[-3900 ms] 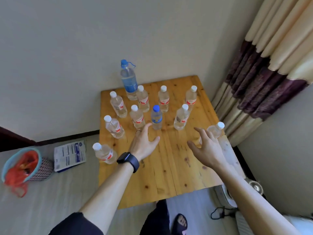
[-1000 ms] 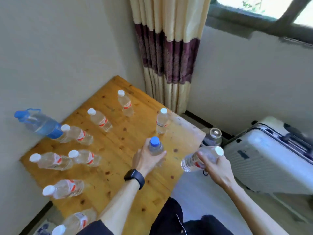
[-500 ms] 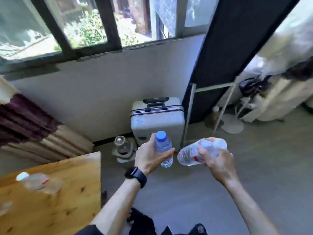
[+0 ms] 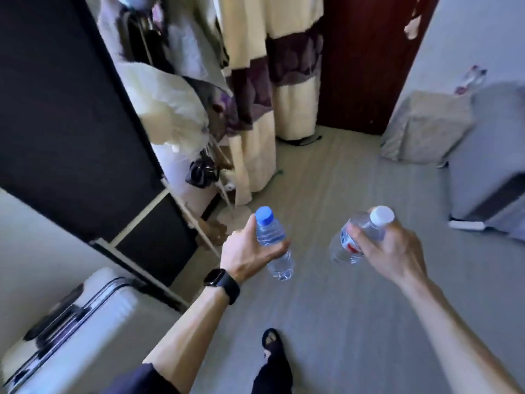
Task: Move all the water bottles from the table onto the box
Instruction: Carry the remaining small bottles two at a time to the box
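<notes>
**A:** What's in my left hand?

**B:** Your left hand point(image 4: 247, 254), just left of the middle of the frame, has its fingers and thumb curled round a small clear bottle with a blue cap point(image 4: 270, 234). The cap points up and slightly left, and the base points down towards the grey floor point(image 4: 326, 180). There is a black watch point(image 4: 223, 281) on that wrist.

**A:** And my right?

**B:** Your right hand point(image 4: 395, 251), right of the middle, grips a second clear bottle with a white cap point(image 4: 348, 245) near its neck. That bottle is tilted, with the cap at the upper right beside your fingers and the base down to the left. It has a red and white label. The two bottles are apart, both in the air over the floor and touching nothing but your hands.

**A:** What else is around me?

**B:** A white suitcase point(image 4: 85, 322) with dark handles lies in the lower left corner. A black panel point(image 4: 56, 109) fills the upper left. A cream and purple curtain point(image 4: 255, 81) hangs at the top centre, with a dark red door point(image 4: 366, 61) to its right. Something under a grey cloth point(image 4: 426, 129) sits at the upper right, and I cannot tell what it is. Your foot in a dark sandal point(image 4: 271, 341) shows at the bottom centre
</notes>
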